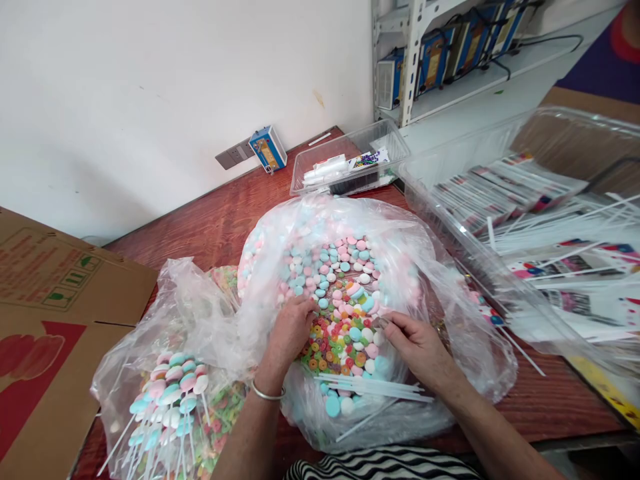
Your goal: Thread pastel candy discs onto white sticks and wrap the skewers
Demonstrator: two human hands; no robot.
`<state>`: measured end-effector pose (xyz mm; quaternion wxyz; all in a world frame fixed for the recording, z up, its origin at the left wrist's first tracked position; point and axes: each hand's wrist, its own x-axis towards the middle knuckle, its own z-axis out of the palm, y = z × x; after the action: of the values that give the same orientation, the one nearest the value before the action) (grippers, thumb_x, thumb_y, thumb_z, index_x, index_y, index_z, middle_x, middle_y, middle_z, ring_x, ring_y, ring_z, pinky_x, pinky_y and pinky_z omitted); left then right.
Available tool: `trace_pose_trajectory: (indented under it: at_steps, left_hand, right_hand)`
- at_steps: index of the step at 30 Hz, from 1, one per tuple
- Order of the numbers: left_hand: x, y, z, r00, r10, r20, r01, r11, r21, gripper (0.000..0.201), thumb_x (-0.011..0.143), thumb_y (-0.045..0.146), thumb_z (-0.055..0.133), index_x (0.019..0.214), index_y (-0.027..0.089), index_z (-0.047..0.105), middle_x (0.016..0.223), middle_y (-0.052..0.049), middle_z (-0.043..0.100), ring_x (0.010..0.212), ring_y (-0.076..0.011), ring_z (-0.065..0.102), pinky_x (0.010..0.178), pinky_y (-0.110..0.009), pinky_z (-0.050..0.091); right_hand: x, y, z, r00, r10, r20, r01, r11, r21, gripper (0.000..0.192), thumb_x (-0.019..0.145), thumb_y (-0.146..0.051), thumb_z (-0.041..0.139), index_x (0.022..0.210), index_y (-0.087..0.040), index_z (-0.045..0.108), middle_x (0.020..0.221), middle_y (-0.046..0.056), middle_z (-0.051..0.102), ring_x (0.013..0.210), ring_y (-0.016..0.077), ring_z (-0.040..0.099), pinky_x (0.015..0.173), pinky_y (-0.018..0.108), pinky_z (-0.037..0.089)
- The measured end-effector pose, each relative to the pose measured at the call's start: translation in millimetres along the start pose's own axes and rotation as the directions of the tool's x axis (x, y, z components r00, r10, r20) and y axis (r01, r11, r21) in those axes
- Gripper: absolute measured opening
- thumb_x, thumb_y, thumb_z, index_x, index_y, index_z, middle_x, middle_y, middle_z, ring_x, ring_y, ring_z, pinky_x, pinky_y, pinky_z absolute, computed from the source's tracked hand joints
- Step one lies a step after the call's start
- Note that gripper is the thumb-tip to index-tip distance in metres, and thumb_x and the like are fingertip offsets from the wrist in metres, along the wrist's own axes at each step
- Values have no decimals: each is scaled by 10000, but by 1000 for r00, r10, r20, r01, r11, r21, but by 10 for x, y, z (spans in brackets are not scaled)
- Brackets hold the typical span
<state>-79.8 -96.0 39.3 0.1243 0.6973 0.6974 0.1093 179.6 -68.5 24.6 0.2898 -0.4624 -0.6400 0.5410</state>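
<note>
My left hand [294,327], with a bangle at the wrist, is closed at the edge of a pile of small coloured rings [327,345]. Its fingertips are partly hidden, and I cannot make out what they hold. Across the pile, my right hand [417,343] has thumb and fingers pinched together near the inner edge of a clear plastic bag [470,340]; anything between them is too small to name. Pink, blue and white candy-like discs [345,257] fill the open bag. Several white sticks [373,385] lie across its front.
On the left, assembled disc sticks [173,393] lie on another plastic bag beside a cardboard box [60,300]. Clear trays [440,233] of packets and white sticks stand to the right. Behind are a smaller tray [300,180], a blue device [269,150] and a metal shelf [410,67].
</note>
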Motion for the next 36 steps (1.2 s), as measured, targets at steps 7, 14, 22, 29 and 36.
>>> trace_pose_trajectory:
  at_steps: [7,14,22,29,36]
  left_hand:
    - [-135,147,13,999,-1,49,3,1000,-29,144,843,131,580,844,202,705,892,-55,649,879,-208,591,796,-325,457]
    - [-167,110,81,976,-198,-87,172,955,-241,136,849,153,593,771,194,696,822,-23,671,824,-177,609,768,-299,458]
    - [-151,96,115,998,-45,-37,40,990,-133,252,842,87,555,896,238,749,864,-47,649,884,-192,598,791,-306,461]
    - [-124,135,112,955,-274,-111,183,843,-505,102,810,158,592,819,190,688,833,-33,680,816,-178,630,768,-314,488]
    - [-127,124,70,887,-451,98,277,350,-895,254,748,384,691,866,163,650,707,-19,684,652,-151,649,569,-238,477]
  right_hand:
    - [-20,-49,1,999,-9,39,11,999,-48,308,866,-393,430,700,-193,594,630,-19,541,634,159,510,580,248,395]
    - [-67,-118,91,992,-26,125,45,988,-147,320,890,-358,403,666,-198,564,628,-9,565,623,162,524,574,253,381]
    - [-62,-138,129,988,-44,146,72,979,-190,318,899,-334,403,639,-209,537,614,-9,566,615,167,529,567,255,380]
    - [-70,-127,131,986,-48,157,83,971,-223,318,901,-333,389,647,-211,537,631,-8,564,632,173,543,578,256,386]
    - [-74,-115,150,982,-50,181,94,965,-244,319,899,-320,398,644,-207,553,623,-10,559,616,169,528,568,259,371]
